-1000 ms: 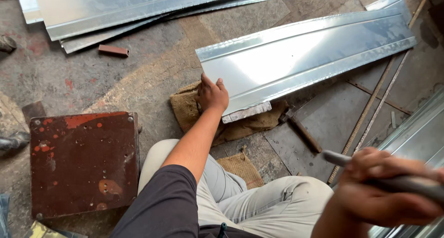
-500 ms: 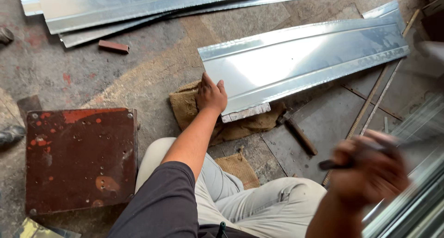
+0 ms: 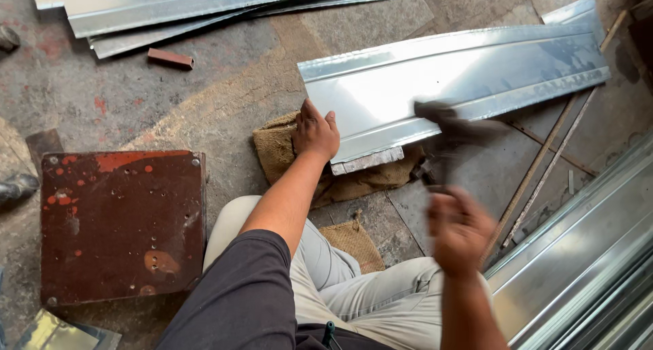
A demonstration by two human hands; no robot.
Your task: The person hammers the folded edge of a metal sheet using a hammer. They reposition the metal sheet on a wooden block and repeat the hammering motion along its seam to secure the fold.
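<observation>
Galvanized sheet-metal panel (image 3: 449, 85) lies on the floor, near end over burlap (image 3: 282, 149), left hand (image 3: 316, 129) flat with fingers spread pinning that end, right hand (image 3: 459, 227) clenched round a blurred hammer (image 3: 449, 122); looks light, stiff-ish, slick, sharp-edged, so I'd grip the folded rims.

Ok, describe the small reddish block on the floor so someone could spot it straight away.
Start at the stack of long shiny metal sheets along the top edge. Just below them, on the bare concrete floor, lies the small reddish-brown rectangular block, alone, far smaller than the rusty red square plate below.
</observation>
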